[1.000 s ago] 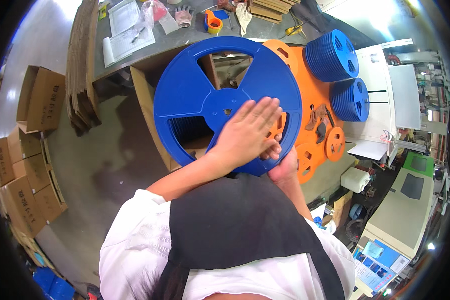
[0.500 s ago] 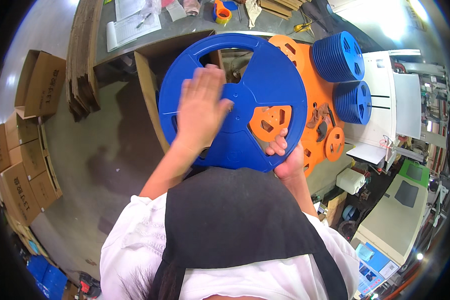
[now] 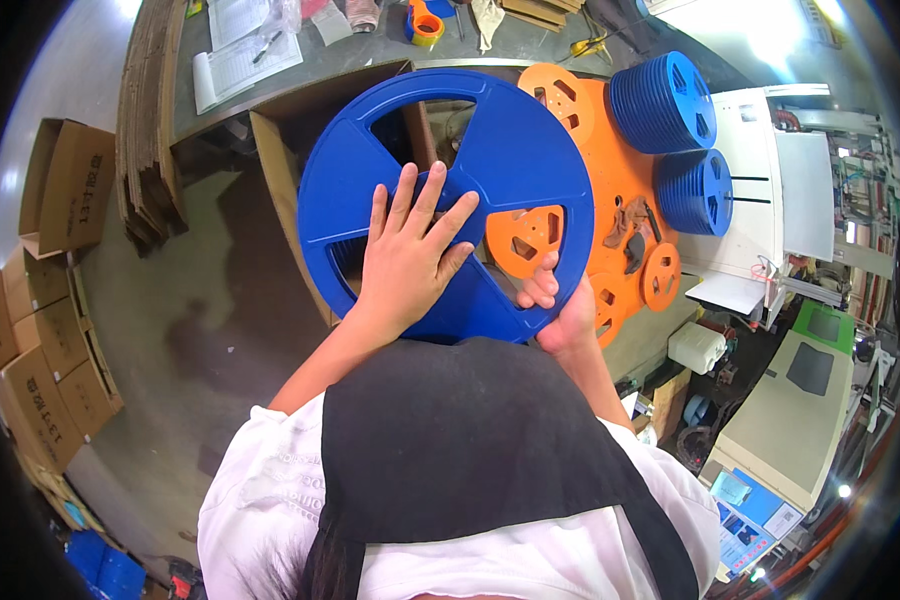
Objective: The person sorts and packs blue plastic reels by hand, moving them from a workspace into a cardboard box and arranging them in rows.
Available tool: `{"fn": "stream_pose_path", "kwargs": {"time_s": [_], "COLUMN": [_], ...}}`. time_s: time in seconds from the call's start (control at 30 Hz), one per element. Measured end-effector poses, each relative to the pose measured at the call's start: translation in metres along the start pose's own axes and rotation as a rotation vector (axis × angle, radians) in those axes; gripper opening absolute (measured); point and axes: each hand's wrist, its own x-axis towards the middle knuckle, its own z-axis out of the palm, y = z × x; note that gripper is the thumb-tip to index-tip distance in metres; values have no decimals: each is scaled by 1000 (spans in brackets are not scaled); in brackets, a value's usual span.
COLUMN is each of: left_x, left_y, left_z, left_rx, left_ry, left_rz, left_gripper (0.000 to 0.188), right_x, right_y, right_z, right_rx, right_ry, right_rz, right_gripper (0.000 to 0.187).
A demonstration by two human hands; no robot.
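Reel [image 3: 515, 140] is showing beneath the spread left hand [image 3: 410, 255], perhaps risking a slip if the right hand [image 3: 568, 318], pinching its rim, is slackening.

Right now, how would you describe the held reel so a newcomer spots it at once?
From the grey table at the top, come down to centre. The blue reel has the left hand over its face, the right hand round its rim. Unlike the stacked reels, it alone is held.
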Motion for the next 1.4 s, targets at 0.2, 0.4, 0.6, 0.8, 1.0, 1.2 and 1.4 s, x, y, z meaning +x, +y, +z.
{"fn": "stream_pose_path", "kwargs": {"time_s": [0.2,0.4,0.6,0.8,1.0,1.2,1.4], "left_x": [12,-9,-45,-57,-55,-39,-9], "left_y": [18,-22,-112,-118,-105,-80,-34], "left_z": [9,6,4,1,1,12,32], "left_rx": [-121,18,39,-197,-358,-305,-780], "left_ry": [-119,-132,184,237,259,272,42], "left_rz": [152,36,-422,-522,-567,-449,-398], "left_gripper": [67,67,54,50,46,48,65], "right_x": [9,27,41,47,44,38,17], "right_y": [1,-15,-31,-33,-32,-24,11], "right_z": [0,-15,-9,-3,8,10,33], "right_rx": [-37,77,76,104,97,-64,-288], "right_ry": [57,35,-14,-75,-8,21,-54], "right_rz": [-7,-78,-173,-161,-172,-268,-387], "right_gripper": [28,27,27,29,29,34,51]}}
